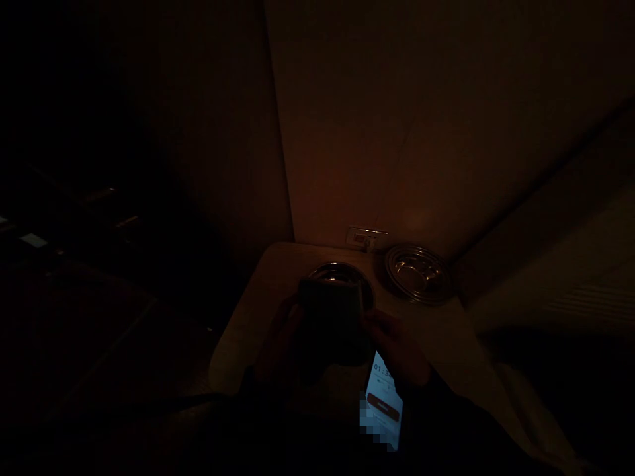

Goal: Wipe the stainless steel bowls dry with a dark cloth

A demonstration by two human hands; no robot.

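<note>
Both hands hold a dark greenish, roughly rectangular thing (331,314); its top edge is straight, but the gloom hides what kind it is. My left hand (280,334) is a dim shape at its left side, with the fingers curled in against it. My right hand (394,340) grips its right edge, thumb and fingers closed. Just beyond the thing sits a round metal bowl (340,270), partly covered by it. Below my right hand, a lit phone (384,403) shows a timer-like screen with an orange button.
A pale table (270,277) with rounded corners stands against the wall. At its back right lie shiny metal dishes (419,272), apparently stacked. A wall socket (366,237) with a plug in it is just behind. The left side and the floor are nearly black.
</note>
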